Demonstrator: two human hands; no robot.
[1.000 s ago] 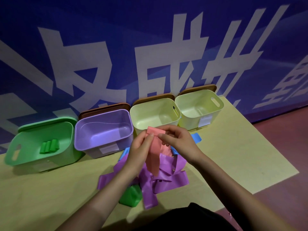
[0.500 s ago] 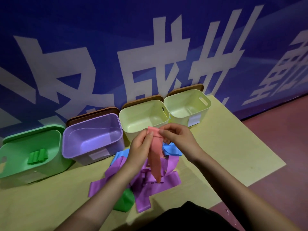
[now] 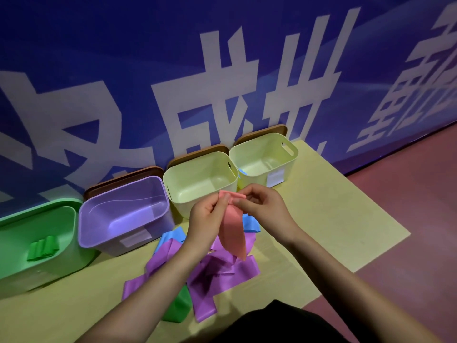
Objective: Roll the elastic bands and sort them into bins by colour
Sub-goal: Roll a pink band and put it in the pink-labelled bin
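- Green bin (image 3: 37, 233) at the far left of the yellow surface (image 3: 321, 219), with a rolled green band (image 3: 42, 247) lying inside it.
- Purple bin (image 3: 123, 214) just to its right, a white label on its near wall and a brown lid (image 3: 118, 180) standing behind it.
- Loose purple bands (image 3: 222, 271) in a heap on the surface near the person, with a green band (image 3: 179, 305) at the heap's near left edge and blue bands (image 3: 170, 237) showing at its far side.
- Left hand (image 3: 207, 216) pinching the top of the pink band (image 3: 233, 233) between thumb and fingers, above the heap.
- Pink band folded over at its top end, the rest hanging down towards the purple bands.
- Right hand (image 3: 264, 206) pinching the same folded top from the right side.
- Two pale yellow bins behind the hands: the left pale yellow bin (image 3: 200, 186) and the right pale yellow bin (image 3: 264, 162), side by side, each with a brown lid behind it.
- Blue wall (image 3: 148, 58) with large white characters at the far side.
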